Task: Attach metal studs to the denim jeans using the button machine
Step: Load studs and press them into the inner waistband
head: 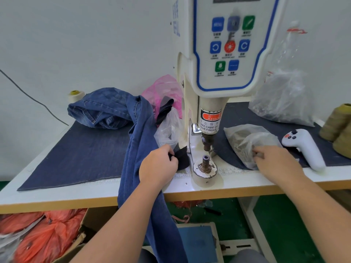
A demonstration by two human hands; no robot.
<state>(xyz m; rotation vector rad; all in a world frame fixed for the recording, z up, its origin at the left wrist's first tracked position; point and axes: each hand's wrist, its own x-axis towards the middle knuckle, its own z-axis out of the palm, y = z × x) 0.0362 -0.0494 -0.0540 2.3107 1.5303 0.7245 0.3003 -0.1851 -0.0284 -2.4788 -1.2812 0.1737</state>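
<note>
The blue denim jeans [136, 141] lie bunched at the table's back left and hang over the front edge. My left hand [158, 165] pinches a dark fold of the jeans just left of the button machine's lower die [205, 162]. The machine's punch head [208, 143] hangs a short way above the die with nothing between them. My right hand [275, 162] has its fingers curled into a clear plastic bag of metal studs [245, 141] to the right of the machine; whether it holds a stud is hidden.
A white handheld controller [303, 147] lies right of the stud bag. Thread cones [338, 128] stand at the far right, a large clear bag [284, 99] behind. A pink bag [163, 92] and a small clear bag [169, 128] sit left of the machine column. A foot pedal [197, 242] is below.
</note>
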